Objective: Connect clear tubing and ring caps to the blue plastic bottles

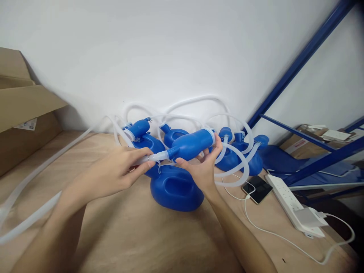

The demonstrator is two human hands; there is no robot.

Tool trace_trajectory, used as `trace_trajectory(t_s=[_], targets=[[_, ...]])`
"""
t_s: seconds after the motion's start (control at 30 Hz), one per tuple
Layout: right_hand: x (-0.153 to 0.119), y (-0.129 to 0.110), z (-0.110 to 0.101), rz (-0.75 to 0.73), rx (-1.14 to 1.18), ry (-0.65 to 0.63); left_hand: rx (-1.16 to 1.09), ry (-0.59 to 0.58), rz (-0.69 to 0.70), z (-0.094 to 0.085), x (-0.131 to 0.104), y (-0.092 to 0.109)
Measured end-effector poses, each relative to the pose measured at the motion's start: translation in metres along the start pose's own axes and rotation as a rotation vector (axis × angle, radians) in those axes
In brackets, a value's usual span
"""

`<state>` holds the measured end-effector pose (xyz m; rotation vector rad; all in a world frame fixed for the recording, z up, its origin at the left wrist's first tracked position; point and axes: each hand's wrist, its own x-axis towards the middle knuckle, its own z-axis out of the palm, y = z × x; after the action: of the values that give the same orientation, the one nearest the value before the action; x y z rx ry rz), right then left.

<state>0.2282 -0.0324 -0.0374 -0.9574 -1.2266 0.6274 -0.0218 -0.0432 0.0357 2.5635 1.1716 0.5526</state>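
Observation:
My right hand is closed around a blue funnel-shaped plastic cup, its wide, pale-rimmed end to the right. A clear connector joins the cup's narrow left end. Fingers and thumb of my left hand pinch the translucent hose end at that connector; part of the hose is hidden in the hand. Just below both hands, a blue plastic urinal bottle with a recessed grip lies on the tabletop. A thin clear strap hangs near its neck.
More blue bottles with cups and looped hoses stand along the wall. On the left is an open cardboard box. To the right lie a phone, a power strip with a cable, and a blue metal rack.

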Motion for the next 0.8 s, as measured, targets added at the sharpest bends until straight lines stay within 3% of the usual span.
trace_trajectory(t_s=[0.2, 0.37, 0.5, 0.63, 0.8], targets=[[0.008, -0.001, -0.005, -0.151, 0.026, 0.071, -0.004, 0.053, 0.005, 0.013, 0.011, 0.009], [0.025, 0.007, -0.032, -0.178, 0.092, 0.068, 0.019, 0.092, 0.019, 0.017, 0.011, 0.006], [0.036, -0.005, -0.057, -0.254, -0.043, -0.079, 0.076, 0.118, 0.044, 0.02, 0.009, 0.003], [0.037, -0.022, -0.065, -0.36, -0.061, -0.245, 0.129, 0.214, 0.099, 0.021, 0.002, 0.003], [0.032, -0.038, -0.071, -0.36, 0.001, -0.37, 0.168, 0.252, 0.296, 0.023, -0.005, 0.012]])
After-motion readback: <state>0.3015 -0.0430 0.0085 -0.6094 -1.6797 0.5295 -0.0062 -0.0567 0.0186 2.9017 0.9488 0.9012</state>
